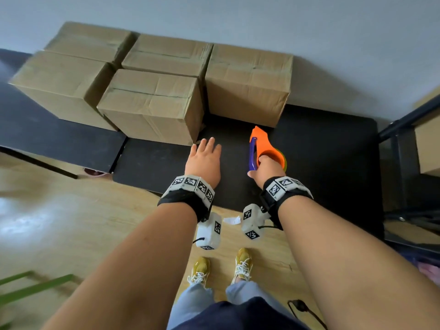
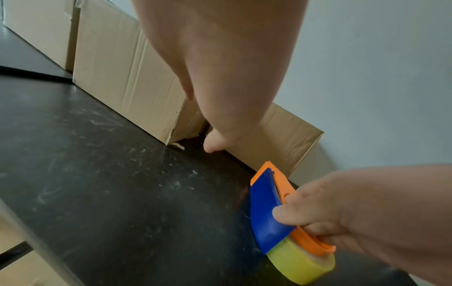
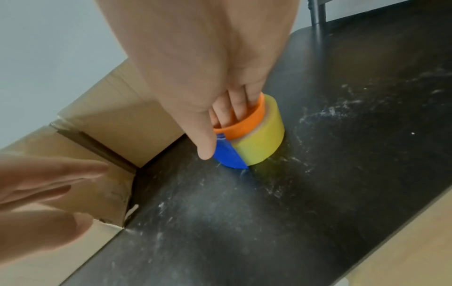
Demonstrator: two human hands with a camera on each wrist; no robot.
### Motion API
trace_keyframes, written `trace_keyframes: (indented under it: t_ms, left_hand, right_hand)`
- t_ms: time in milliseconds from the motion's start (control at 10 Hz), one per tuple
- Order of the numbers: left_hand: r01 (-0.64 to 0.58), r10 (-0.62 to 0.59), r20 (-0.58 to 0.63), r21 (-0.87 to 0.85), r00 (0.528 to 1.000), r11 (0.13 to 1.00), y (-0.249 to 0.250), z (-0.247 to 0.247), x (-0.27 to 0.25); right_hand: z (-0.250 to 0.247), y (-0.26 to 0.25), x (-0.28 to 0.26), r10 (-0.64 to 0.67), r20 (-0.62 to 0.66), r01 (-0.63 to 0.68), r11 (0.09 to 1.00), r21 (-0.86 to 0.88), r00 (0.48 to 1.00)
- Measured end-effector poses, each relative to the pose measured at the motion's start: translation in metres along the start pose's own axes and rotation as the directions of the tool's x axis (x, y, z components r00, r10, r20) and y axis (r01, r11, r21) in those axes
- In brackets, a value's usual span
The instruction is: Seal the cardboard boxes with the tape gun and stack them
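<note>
Several closed cardboard boxes (image 1: 152,103) stand on a low black table (image 1: 328,148) against the wall. My right hand (image 1: 267,169) grips an orange and blue tape gun (image 1: 262,146) with a yellow tape roll (image 3: 261,143); its fingers are hooked inside the orange ring (image 3: 244,123), and the roll sits on the tabletop. My left hand (image 1: 206,156) hovers with straight fingers just in front of the nearest box's lower right corner (image 2: 171,141), holding nothing. In the left wrist view the tape gun (image 2: 269,209) lies right of my left hand (image 2: 220,77).
A second black table (image 1: 59,136) carries the left boxes. A dark metal rack (image 1: 404,163) with a box stands at the right. Wooden floor, my shoes (image 1: 222,267), a paper scrap (image 1: 232,220) and a green frame (image 1: 31,287) lie below.
</note>
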State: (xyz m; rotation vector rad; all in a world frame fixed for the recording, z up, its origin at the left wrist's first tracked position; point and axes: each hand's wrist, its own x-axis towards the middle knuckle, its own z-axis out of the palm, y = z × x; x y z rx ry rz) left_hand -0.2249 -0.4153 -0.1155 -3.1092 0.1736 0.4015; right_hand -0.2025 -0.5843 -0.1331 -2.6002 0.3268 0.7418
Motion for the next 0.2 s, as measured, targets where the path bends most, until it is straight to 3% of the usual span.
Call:
trace_keyframes:
  t_ms: [200]
  left_hand:
    - [-0.084, 0.083, -0.006, -0.101, 0.997, 0.991, -0.015, -0.031, -0.002]
  right_hand:
    - [-0.018, -0.019, -0.019, -0.046, -0.147, 0.042, 0.999, -0.035, 0.988]
